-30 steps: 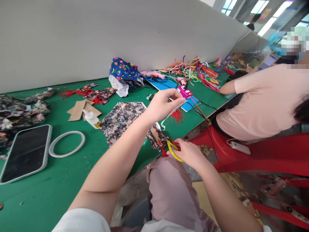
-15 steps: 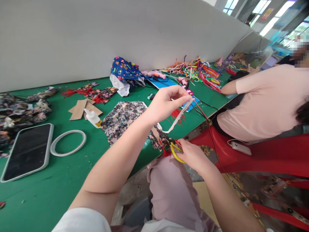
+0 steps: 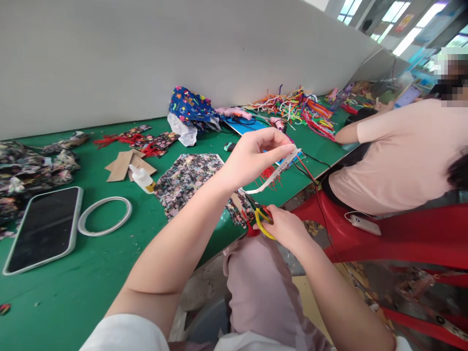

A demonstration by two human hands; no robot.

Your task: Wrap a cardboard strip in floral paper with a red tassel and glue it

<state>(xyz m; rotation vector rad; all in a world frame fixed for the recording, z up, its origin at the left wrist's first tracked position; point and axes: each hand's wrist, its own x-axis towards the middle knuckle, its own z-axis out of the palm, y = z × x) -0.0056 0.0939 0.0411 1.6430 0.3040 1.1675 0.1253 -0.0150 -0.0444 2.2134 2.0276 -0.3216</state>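
Our left hand (image 3: 248, 158) has its fingers (image 3: 281, 141) pinched together on the upper end of a white ribbon strip (image 3: 274, 175), which slants down toward our right hand (image 3: 287, 229). That hand's fingers are closed around yellow-handled scissors (image 3: 261, 224) just below the strip, at the near edge of the green table (image 3: 109, 263). Beside the strip lies floral fabric (image 3: 186, 178); farther left of it sit a glue bottle (image 3: 142, 178), a white ring (image 3: 105, 216) and a phone (image 3: 46, 229).

Left hand (image 3: 252, 158) raised, fingertips pinched (arm outstretched); right hand (image 3: 287, 229) curled low.
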